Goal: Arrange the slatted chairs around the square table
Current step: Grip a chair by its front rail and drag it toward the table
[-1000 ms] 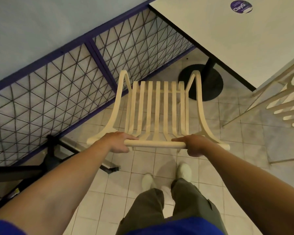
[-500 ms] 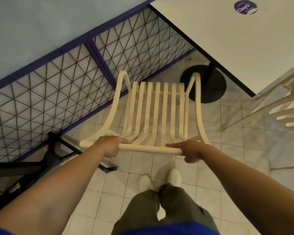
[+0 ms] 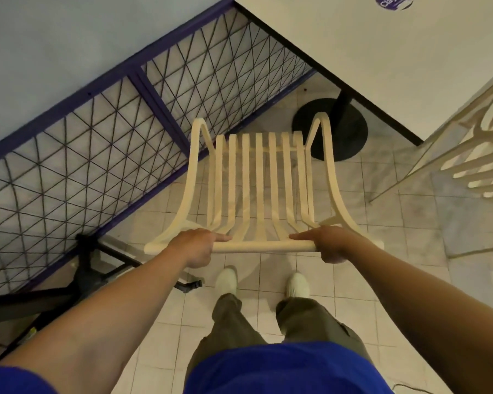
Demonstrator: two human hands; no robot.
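Note:
A cream slatted chair [image 3: 259, 177] stands in front of me, seen from above and behind, its seat facing the square white table [image 3: 382, 52] at the upper right. My left hand [image 3: 195, 245] is shut on the left part of the chair's top rail. My right hand [image 3: 329, 243] is shut on the right part of the same rail. The chair's front edge is just short of the table's black round base [image 3: 347, 143]. A second slatted chair [image 3: 484, 166] shows partly at the right edge, beside the table.
A purple-framed wire mesh fence [image 3: 125, 123] runs diagonally along the left. A black stand with splayed legs [image 3: 86, 268] sits on the tiled floor at the lower left. My feet in white shoes [image 3: 225, 280] are behind the chair.
The chair has shifted a little to the right and toward the table, with both hands still on its top rail. My feet have moved apart.

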